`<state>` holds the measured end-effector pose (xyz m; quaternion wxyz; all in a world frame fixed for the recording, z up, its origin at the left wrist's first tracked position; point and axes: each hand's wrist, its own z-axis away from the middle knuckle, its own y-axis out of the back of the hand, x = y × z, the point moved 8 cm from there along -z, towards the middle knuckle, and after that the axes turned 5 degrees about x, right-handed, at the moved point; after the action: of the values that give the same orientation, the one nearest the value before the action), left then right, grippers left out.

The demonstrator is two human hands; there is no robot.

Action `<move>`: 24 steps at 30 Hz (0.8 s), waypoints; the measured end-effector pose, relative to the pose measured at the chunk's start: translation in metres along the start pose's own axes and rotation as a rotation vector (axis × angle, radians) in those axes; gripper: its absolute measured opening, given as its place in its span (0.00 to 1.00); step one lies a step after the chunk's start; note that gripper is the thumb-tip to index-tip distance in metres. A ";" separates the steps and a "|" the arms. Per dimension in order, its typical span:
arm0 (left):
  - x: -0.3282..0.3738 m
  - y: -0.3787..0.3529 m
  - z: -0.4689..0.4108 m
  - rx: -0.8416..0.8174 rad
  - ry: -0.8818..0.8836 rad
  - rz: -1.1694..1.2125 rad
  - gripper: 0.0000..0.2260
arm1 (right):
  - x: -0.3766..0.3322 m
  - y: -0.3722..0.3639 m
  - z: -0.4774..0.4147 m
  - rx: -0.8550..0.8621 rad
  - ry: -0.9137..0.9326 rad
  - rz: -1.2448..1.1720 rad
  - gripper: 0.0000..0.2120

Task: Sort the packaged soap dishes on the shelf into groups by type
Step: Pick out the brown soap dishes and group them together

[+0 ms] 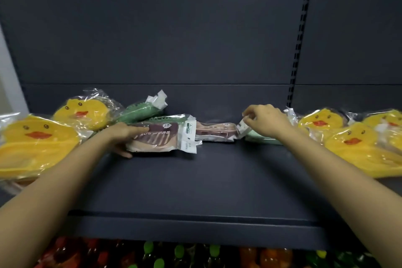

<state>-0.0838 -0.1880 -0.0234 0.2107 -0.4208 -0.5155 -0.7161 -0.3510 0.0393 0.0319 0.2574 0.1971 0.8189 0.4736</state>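
Nearest, left of centre: gripping the end of a brown soap dish packet (158,140) with the left hand (120,135), thumb below, fingers on top; lying lengthwise left to right. Slightly farther, right of centre: pinching the white flap of a pale green packet (264,139) with the right hand (266,123). Between both, a second brown packet (215,131), also lengthwise, closer to the right hand. Farthest, behind the left hand: green packets (141,112), probably the pale one's group.

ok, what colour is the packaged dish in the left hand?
The brown soap dish: dark maroon ribbed top, tan base, white label end. Shows best in the head view.
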 end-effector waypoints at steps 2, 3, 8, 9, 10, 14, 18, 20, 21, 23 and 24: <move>-0.002 -0.004 -0.006 -0.079 0.018 0.073 0.24 | 0.001 -0.004 0.002 0.022 -0.061 -0.043 0.17; -0.001 -0.004 -0.008 -0.105 0.018 0.092 0.21 | 0.000 -0.007 0.003 0.026 -0.084 -0.055 0.18; 0.020 0.004 -0.008 -0.106 -0.076 0.126 0.04 | -0.006 -0.022 0.003 0.037 -0.161 -0.089 0.20; 0.024 0.008 -0.008 -0.093 -0.099 0.154 0.05 | -0.007 -0.022 0.000 0.037 -0.178 -0.097 0.19; 0.027 0.014 -0.007 -0.081 -0.120 0.181 0.07 | -0.009 -0.023 -0.002 0.036 -0.192 -0.097 0.19; 0.035 0.031 -0.003 -0.052 -0.173 0.223 0.16 | -0.017 -0.032 -0.014 0.026 -0.246 -0.025 0.19; 0.034 0.046 0.002 -0.030 -0.196 0.214 0.15 | -0.025 -0.054 -0.022 -0.068 -0.271 0.123 0.22; 0.032 0.050 0.004 -0.034 -0.202 0.220 0.14 | -0.028 -0.060 -0.026 -0.109 -0.276 0.190 0.20; 0.031 0.051 0.004 -0.038 -0.204 0.220 0.14 | -0.027 -0.062 -0.028 -0.136 -0.292 0.200 0.17; 0.030 0.054 0.004 -0.040 -0.212 0.215 0.15 | -0.022 -0.066 -0.031 -0.202 -0.334 0.194 0.12; 0.029 0.056 0.004 -0.038 -0.214 0.213 0.15 | -0.020 -0.067 -0.032 -0.236 -0.355 0.186 0.11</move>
<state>-0.0572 -0.2015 0.0322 0.2210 -0.5510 -0.4738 -0.6504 -0.3597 -0.0253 -0.0090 0.3738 0.3203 0.6782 0.5456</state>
